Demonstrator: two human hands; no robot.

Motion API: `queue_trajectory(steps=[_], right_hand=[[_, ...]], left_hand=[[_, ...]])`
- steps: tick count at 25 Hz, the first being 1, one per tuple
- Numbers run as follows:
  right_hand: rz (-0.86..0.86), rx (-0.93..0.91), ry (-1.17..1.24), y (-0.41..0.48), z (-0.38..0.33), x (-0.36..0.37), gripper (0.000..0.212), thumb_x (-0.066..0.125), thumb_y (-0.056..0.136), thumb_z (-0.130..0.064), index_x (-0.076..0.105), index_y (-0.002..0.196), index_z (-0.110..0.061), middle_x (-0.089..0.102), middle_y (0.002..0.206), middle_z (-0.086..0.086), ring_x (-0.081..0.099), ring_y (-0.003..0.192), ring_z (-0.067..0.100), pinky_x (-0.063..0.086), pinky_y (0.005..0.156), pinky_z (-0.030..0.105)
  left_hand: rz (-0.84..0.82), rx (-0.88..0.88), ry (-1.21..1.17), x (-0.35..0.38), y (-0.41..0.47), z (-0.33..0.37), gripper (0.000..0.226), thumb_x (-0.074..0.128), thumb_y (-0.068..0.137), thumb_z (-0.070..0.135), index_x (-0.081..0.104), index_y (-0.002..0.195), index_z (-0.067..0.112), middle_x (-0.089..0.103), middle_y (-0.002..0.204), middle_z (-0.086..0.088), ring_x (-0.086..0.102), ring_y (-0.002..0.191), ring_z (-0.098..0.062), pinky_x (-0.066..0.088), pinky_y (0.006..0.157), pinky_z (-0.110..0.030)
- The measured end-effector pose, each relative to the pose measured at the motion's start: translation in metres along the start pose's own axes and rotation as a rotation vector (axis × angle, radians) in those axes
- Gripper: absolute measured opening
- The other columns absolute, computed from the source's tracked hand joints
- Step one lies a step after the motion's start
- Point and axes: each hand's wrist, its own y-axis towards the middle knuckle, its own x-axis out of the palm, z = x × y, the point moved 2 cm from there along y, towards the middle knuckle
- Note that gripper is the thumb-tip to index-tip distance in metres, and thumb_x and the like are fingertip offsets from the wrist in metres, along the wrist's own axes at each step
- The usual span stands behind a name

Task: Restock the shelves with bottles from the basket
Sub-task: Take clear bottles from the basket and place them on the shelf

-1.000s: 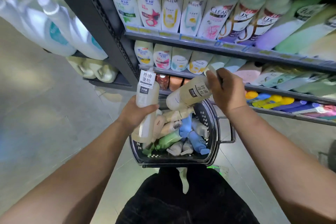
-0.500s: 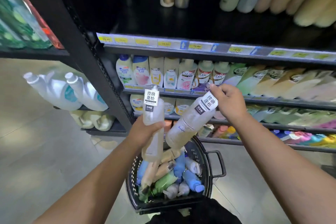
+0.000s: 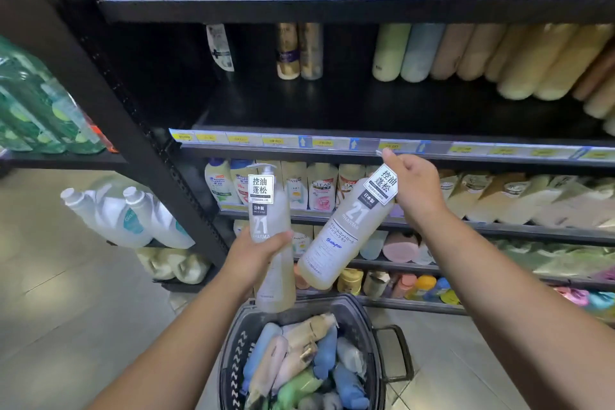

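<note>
Left hand [image 3: 256,255] grasps an upright pale translucent shampoo bottle [image 3: 270,243]; right hand [image 3: 416,190] grips a tilted matching bottle [image 3: 342,236] above the black plastic basket [image 3: 372,343].

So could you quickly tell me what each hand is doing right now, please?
Left hand: closed around an upright pump bottle.
Right hand: closed on the top of a tilted shampoo bottle.

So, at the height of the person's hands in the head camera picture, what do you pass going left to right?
White jugs → black shelf upright → left hand gripping an upright pump bottle → tilted bottle → right hand holding its top → pale pouches on the shelf.
</note>
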Motion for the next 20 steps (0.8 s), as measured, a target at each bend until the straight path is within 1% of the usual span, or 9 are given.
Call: queue_trajectory(steps=[4, 7, 8, 10, 12, 14, 16, 18, 20], right_hand=[[-0.019, -0.042, -0.021, 0.025, -0.016, -0.018, 0.048, 0.057, 0.093, -0.039, 0.041, 0.059, -0.010, 0.034, 0.058, 0.004, 0.031, 0.058, 0.016, 0.025, 0.057, 0.030], [-0.032, -0.081, 0.016, 0.041, -0.025, -0.028, 0.047, 0.058, 0.092, -0.039, 0.040, 0.057, -0.014, 0.035, 0.058, 0.002, 0.033, 0.057, 0.015, 0.027, 0.057, 0.030], [-0.034, -0.089, 0.007, 0.047, -0.027, -0.031, 0.047, 0.058, 0.092, -0.040, 0.040, 0.056, -0.014, 0.035, 0.058, 0.002, 0.033, 0.057, 0.015, 0.027, 0.057, 0.030], [-0.038, -0.094, -0.020, 0.058, -0.028, -0.036, 0.049, 0.057, 0.091, -0.041, 0.036, 0.054, -0.017, 0.034, 0.056, -0.001, 0.032, 0.056, 0.015, 0.027, 0.057, 0.030], [-0.054, -0.098, -0.028, 0.069, -0.027, -0.041, 0.049, 0.057, 0.090, -0.042, 0.036, 0.054, -0.016, 0.034, 0.057, 0.000, 0.032, 0.057, 0.016, 0.027, 0.058, 0.030], [-0.073, -0.096, -0.014, 0.081, -0.022, -0.046, 0.054, 0.057, 0.085, -0.050, 0.043, 0.059, -0.005, 0.040, 0.060, 0.005, 0.037, 0.059, 0.018, 0.031, 0.061, 0.032], [-0.094, -0.082, 0.001, 0.094, -0.016, -0.049, 0.068, 0.054, 0.076, -0.061, 0.051, 0.070, 0.006, 0.055, 0.066, 0.018, 0.044, 0.062, 0.019, 0.037, 0.063, 0.035], [-0.117, -0.068, 0.012, 0.106, -0.009, -0.052, 0.075, 0.053, 0.074, -0.065, 0.056, 0.079, 0.009, 0.063, 0.085, 0.029, 0.048, 0.065, 0.020, 0.041, 0.064, 0.037], [-0.142, -0.056, 0.006, 0.114, -0.004, -0.052, 0.076, 0.053, 0.074, -0.067, 0.057, 0.081, 0.009, 0.062, 0.092, 0.030, 0.049, 0.066, 0.020, 0.045, 0.065, 0.043]], left_hand=[[0.031, 0.062, -0.021, 0.019, 0.004, 0.032, 0.036, 0.080, 0.070, 0.037, 0.066, 0.101, 0.026, 0.074, 0.090, -0.002, 0.072, 0.086, -0.025, 0.057, 0.079, -0.042], [0.053, 0.081, -0.053, 0.031, 0.008, 0.051, 0.056, 0.080, 0.059, 0.050, 0.065, 0.108, 0.029, 0.074, 0.098, -0.001, 0.071, 0.092, -0.025, 0.058, 0.083, -0.045], [0.065, 0.086, -0.049, 0.035, 0.010, 0.056, 0.054, 0.081, 0.062, 0.049, 0.065, 0.110, 0.029, 0.074, 0.098, -0.001, 0.071, 0.092, -0.024, 0.058, 0.083, -0.046], [0.090, 0.104, -0.056, 0.043, 0.014, 0.066, 0.040, 0.081, 0.075, 0.037, 0.065, 0.109, 0.026, 0.074, 0.098, -0.002, 0.071, 0.092, -0.026, 0.058, 0.081, -0.043], [0.116, 0.115, -0.056, 0.052, 0.016, 0.074, 0.039, 0.081, 0.076, 0.036, 0.064, 0.110, 0.025, 0.074, 0.099, -0.003, 0.071, 0.092, -0.025, 0.058, 0.080, -0.041], [0.142, 0.125, -0.039, 0.061, 0.018, 0.081, 0.044, 0.081, 0.073, 0.041, 0.064, 0.111, 0.027, 0.074, 0.100, 0.000, 0.071, 0.092, -0.021, 0.058, 0.080, -0.040], [0.171, 0.134, -0.031, 0.067, 0.019, 0.088, 0.036, 0.080, 0.077, 0.037, 0.064, 0.108, 0.028, 0.074, 0.098, 0.001, 0.071, 0.090, -0.018, 0.057, 0.075, -0.034], [0.205, 0.144, -0.034, 0.075, 0.021, 0.096, 0.030, 0.079, 0.080, 0.033, 0.064, 0.105, 0.029, 0.074, 0.095, 0.003, 0.072, 0.084, -0.013, 0.055, 0.069, -0.028], [0.249, 0.169, -0.051, 0.082, 0.022, 0.102, 0.029, 0.079, 0.080, 0.032, 0.064, 0.105, 0.028, 0.074, 0.095, 0.004, 0.072, 0.083, -0.010, 0.055, 0.070, -0.027]])
